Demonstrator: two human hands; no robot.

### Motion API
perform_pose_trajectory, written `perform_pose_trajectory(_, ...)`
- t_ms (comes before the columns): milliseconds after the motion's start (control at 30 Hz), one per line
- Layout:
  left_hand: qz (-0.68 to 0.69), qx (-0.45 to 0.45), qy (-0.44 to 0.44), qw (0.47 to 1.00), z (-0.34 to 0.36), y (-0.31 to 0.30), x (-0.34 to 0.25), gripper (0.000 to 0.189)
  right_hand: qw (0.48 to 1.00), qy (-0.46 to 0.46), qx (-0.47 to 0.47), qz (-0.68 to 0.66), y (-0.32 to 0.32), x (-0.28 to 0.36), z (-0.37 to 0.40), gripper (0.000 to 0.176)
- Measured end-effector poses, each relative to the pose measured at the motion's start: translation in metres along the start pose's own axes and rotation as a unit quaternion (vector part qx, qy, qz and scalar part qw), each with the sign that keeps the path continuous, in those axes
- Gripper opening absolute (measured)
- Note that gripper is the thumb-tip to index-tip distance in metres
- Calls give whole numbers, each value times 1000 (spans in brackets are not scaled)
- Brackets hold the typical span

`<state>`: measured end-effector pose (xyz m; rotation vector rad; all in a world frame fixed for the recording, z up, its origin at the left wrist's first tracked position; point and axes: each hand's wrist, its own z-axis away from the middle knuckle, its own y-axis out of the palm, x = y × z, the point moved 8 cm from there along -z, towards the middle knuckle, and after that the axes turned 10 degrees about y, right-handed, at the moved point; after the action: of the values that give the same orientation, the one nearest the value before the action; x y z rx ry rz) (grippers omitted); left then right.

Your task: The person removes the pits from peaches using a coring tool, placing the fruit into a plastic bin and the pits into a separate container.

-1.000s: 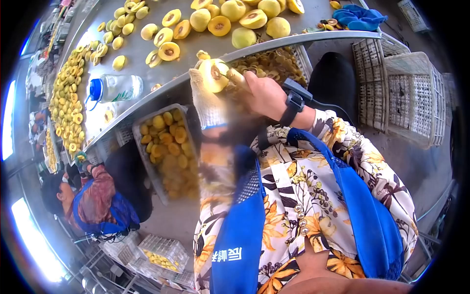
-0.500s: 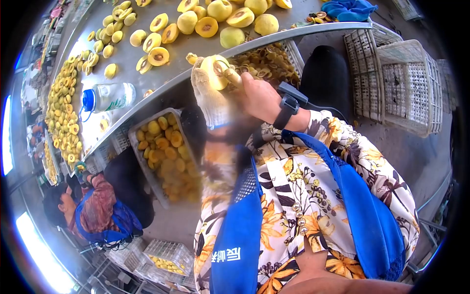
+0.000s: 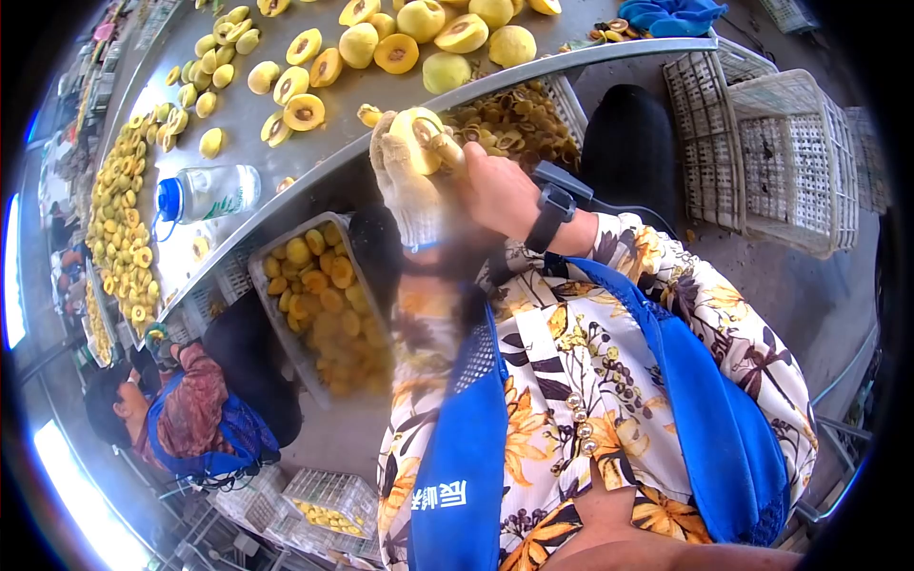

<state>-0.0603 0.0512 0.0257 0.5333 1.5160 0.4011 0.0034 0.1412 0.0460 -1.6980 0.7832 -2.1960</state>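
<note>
My left hand [image 3: 406,181], in a pale knitted glove, is closed around a yellow peach half [image 3: 415,136] just off the table's edge. Bare and closed, my right hand [image 3: 500,193] grips a small pitting tool [image 3: 446,149] with a pale handle. Its curved end lies against the peach half; the exact contact is too small to make out. Below both hands, a crate of brown-yellow scraps [image 3: 514,124] stands under the table edge. Whole peaches and cut halves [image 3: 395,54] lie on the metal table [image 3: 324,128] beyond my hands.
A blue-capped bottle [image 3: 219,191] lies on the table near a long heap of fruit [image 3: 122,224]. A crate of peach halves [image 3: 328,309] is below left. Blue cloth [image 3: 671,16] lies at the table's end. White crates [image 3: 790,162] stand right. A co-worker [image 3: 195,414] sits left.
The view has shifted slightly, so the table and fruit appear a little up and left. Both hands keep the same hold on the peach half and the pitting tool.
</note>
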Motion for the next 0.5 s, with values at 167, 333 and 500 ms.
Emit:
perform_pose_trajectory(167, -20, 18, -47, 999, -7, -17, 7, 50, 997, -16, 69, 31, 3, 3, 3, 16)
perform_pose_trajectory(333, -27, 83, -209, 974, -16, -24, 13, 51, 992, 6, 112, 51, 12, -3, 2, 16)
perform_pose_trajectory(500, 12, 2, -128, 992, -3, -17, -3, 55, 986, 86, 130, -60, 19, -8, 2, 22)
